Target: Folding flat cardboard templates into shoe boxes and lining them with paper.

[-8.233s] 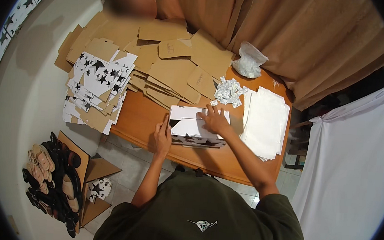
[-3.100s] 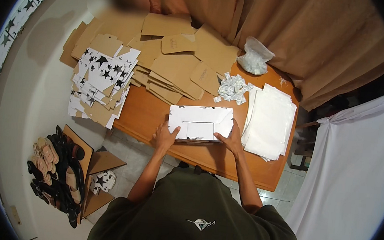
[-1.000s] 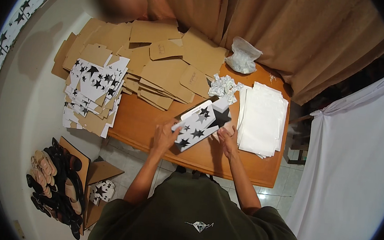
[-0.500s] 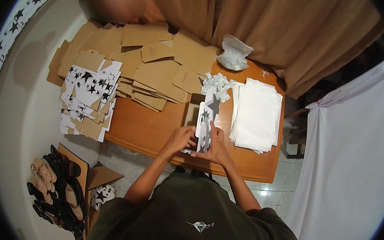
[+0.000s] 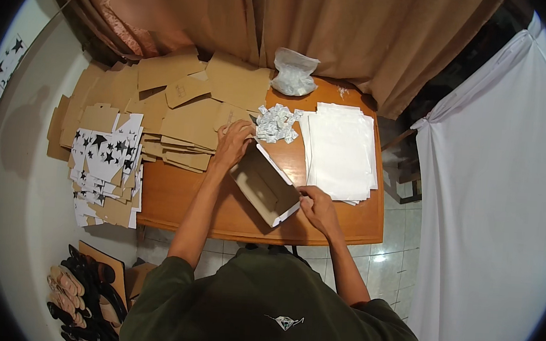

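Note:
An open cardboard box point(image 5: 264, 184), brown inside with white edges, sits at an angle near the table's front edge, its hollow facing me. My left hand point(image 5: 233, 145) is closed on its far left corner, the fingertips partly hidden behind the wall. At the near right corner, my right hand point(image 5: 318, 209) pinches the box's edge. Just beyond the box lies a heap of small white packets point(image 5: 278, 123). The outer faces of the box are turned away from view.
Flat brown cardboard pieces point(image 5: 181, 115) cover the table's point(image 5: 174, 198) far left, beside star-printed cardboard point(image 5: 104, 157). White sheets point(image 5: 341, 153) are stacked at right. A clear plastic bag point(image 5: 293, 73) stands at the back. Shoes point(image 5: 87, 290) lie low on the left.
The box has turned from showing its star-printed flap to showing its brown inside, now slanted. My left hand has moved to its far corner, my right to the near right one. The view has shifted.

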`<state>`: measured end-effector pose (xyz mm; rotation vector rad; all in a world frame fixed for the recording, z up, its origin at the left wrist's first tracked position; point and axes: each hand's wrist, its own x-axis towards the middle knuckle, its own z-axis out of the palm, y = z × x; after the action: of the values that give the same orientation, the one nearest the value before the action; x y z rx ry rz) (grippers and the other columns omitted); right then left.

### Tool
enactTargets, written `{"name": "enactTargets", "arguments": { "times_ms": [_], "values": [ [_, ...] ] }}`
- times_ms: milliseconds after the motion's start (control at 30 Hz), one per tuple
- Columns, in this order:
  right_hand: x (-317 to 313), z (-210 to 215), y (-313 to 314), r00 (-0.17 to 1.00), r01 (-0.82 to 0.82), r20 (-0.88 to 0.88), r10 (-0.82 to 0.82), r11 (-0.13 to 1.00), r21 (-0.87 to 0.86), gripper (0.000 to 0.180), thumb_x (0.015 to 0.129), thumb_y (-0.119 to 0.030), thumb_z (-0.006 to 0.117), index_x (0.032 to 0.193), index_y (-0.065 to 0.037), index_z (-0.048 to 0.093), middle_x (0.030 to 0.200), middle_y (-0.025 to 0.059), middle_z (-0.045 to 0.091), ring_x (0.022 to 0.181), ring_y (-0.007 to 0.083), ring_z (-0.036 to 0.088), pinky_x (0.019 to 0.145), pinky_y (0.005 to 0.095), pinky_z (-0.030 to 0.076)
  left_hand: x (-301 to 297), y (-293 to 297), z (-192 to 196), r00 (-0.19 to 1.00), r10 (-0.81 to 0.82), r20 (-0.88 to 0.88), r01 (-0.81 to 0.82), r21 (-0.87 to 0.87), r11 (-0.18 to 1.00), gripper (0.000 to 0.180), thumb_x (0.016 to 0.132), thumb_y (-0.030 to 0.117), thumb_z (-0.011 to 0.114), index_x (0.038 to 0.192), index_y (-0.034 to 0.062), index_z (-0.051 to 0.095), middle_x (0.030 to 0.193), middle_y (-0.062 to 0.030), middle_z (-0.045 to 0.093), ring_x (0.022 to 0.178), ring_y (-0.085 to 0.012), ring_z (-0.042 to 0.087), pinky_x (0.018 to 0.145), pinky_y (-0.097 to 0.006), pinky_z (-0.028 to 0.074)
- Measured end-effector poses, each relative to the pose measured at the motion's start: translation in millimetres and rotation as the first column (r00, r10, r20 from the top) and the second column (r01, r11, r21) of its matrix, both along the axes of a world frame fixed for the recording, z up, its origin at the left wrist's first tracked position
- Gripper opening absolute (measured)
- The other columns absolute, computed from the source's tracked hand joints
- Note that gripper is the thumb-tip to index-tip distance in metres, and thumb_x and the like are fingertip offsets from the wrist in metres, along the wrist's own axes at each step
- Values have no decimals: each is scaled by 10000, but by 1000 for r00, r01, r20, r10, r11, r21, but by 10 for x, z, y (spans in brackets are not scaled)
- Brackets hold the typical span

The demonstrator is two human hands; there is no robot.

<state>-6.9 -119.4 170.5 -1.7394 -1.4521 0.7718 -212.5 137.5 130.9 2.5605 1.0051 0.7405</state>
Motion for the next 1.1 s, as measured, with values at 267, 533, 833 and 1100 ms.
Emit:
{"name": "enactTargets", "arguments": {
  "times_ms": [267,533,833,1100],
  "values": [
    [362,-175,363,971,236,-22,-237,944,229,160,931,-24,658,1081,3,706,997,168,711,899,278,720,801,351,571,-422,-208,403,950,91,298,-7,-272,962,141,923,118,689,1051,60,693,972,-101,725,903,-290,704,902,-412,488],
    [451,-144,1026,994,91,29,-102,963,254,170,937,-61,697,1097,-14,732,1003,115,710,913,202,704,783,314,584,-845,-366,416,886,343,312,-169,-473,865,185,912,156,729,962,-20,702,879,-146,730,781,-242,706,721,-352,537],
    [175,-307,1355,980,76,142,-141,918,388,516,905,-21,676,1387,-24,492,1331,215,523,1137,346,556,965,408,484,-959,-267,-165,756,535,376,-374,-422,826,303,954,125,679,1229,15,612,1127,-142,672,1000,-242,662,868,-365,541],
    [108,-851,751,974,119,172,-146,980,158,446,956,-52,621,1390,-55,518,1317,228,497,1184,391,559,996,462,482,-1047,-823,-316,899,376,224,-255,-429,866,370,1039,133,515,1394,31,510,1338,-223,542,1215,-398,558,1024,-455,460]
  ]
}}
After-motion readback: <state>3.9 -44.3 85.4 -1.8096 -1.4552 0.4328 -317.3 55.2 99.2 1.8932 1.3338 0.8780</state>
